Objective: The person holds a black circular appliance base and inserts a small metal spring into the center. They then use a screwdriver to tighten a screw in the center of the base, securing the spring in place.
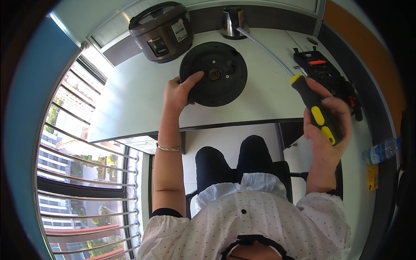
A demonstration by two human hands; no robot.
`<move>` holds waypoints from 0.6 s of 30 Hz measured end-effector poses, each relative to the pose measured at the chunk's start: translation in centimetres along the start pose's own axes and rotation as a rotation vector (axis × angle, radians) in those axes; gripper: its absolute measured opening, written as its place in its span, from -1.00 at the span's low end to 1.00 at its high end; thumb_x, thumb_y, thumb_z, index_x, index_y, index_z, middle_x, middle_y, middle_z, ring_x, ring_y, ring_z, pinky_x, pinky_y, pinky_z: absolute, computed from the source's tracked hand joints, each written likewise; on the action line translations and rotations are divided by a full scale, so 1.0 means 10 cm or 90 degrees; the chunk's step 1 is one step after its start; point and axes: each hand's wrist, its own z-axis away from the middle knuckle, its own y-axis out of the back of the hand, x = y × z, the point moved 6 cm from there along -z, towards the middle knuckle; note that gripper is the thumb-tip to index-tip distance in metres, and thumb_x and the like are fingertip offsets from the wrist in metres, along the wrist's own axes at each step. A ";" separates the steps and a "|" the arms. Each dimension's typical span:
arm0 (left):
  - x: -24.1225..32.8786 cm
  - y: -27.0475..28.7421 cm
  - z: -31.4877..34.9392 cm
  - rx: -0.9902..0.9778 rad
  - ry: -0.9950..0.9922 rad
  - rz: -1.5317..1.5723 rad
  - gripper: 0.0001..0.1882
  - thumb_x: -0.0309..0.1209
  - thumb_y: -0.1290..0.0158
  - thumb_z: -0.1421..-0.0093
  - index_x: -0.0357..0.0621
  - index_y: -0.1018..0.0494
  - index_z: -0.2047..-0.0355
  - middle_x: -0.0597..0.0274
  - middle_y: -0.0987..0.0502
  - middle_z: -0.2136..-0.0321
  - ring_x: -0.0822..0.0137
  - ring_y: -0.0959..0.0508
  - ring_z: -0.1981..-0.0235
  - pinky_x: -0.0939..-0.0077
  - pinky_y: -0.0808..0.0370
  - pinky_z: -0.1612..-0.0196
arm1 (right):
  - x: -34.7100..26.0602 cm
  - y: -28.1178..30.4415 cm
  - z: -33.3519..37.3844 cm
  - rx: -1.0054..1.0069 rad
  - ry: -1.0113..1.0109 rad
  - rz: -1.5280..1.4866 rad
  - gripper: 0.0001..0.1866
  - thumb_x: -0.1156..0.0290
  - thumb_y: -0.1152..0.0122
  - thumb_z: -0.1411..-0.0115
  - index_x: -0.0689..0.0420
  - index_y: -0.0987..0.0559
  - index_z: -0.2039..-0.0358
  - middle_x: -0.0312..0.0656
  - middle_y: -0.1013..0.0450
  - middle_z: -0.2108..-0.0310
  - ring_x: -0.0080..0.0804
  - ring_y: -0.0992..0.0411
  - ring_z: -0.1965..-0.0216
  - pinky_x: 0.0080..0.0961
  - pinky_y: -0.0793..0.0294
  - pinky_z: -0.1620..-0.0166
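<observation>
My left hand (181, 92) grips a round black appliance base (203, 93) at its left edge. The thumb lies on its face and the other fingers are hidden beneath it. Around the middle of the disc are a brass-coloured ring fitting and two silvery screws. On the right, my right hand (331, 117) is closed around the black and yellow handle of a long screwdriver (308, 93). Its metal shaft slants up and left, away from me, and the tip appears in front of the kettle. In the picture the shaft passes to the right of the disc without crossing it.
A brown rice cooker (149, 34) stands at the back left of the white table (130, 104), with a metal kettle (227, 26) at the back. An opened black tool case (333, 76) lies at right, beyond a plastic bottle (381, 151) and a yellow packet (372, 177).
</observation>
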 end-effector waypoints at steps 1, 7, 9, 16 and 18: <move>0.00 0.00 0.00 0.000 0.002 -0.004 -0.41 0.00 -0.27 0.08 -0.45 -0.53 0.43 0.13 -0.53 0.64 0.39 -0.49 0.71 0.59 -0.38 0.68 | -0.02 0.00 0.00 0.022 0.024 -0.001 -0.56 0.58 -0.30 0.11 0.16 -0.44 0.16 0.17 -0.41 0.01 -0.61 -0.44 0.40 -0.74 -0.46 0.30; 0.09 -0.04 0.04 -0.012 0.005 -0.006 -0.42 -0.01 -0.25 0.06 -0.45 -0.54 0.43 0.13 -0.53 0.64 0.39 -0.47 0.73 0.59 -0.38 0.68 | -0.05 0.04 -0.08 0.047 0.031 -0.110 -0.62 0.73 -0.19 0.07 0.14 -0.38 0.22 0.12 -0.50 0.20 -0.58 -0.41 0.49 -0.68 -0.45 0.36; 0.11 -0.03 0.04 -0.018 0.007 -0.013 -0.41 0.00 -0.25 0.06 -0.46 -0.53 0.45 0.13 -0.53 0.65 0.38 -0.46 0.74 0.58 -0.37 0.68 | 0.00 -0.02 -0.15 0.010 0.120 -0.072 -0.63 0.74 -0.18 0.08 0.14 -0.38 0.25 0.10 -0.50 0.21 -0.45 -0.48 0.36 -0.56 -0.51 0.24; 0.22 0.02 -0.10 -0.055 0.033 -0.026 -0.37 0.03 -0.25 0.08 -0.50 -0.51 0.53 0.10 -0.51 0.68 0.35 -0.46 0.76 0.54 -0.36 0.71 | 0.13 -0.32 -0.28 -0.145 0.258 0.012 -0.64 0.77 -0.20 0.14 0.19 -0.43 0.29 0.06 -0.51 0.23 -0.24 -0.53 0.22 -0.45 -0.50 0.12; 0.22 0.04 -0.11 -0.049 0.039 -0.023 -0.37 0.03 -0.25 0.08 -0.49 -0.51 0.54 0.11 -0.51 0.69 0.35 -0.45 0.76 0.54 -0.36 0.71 | 0.15 -0.41 -0.33 -0.165 0.270 0.023 -0.65 0.78 -0.19 0.15 0.20 -0.45 0.30 0.06 -0.51 0.23 -0.25 -0.53 0.22 -0.45 -0.51 0.14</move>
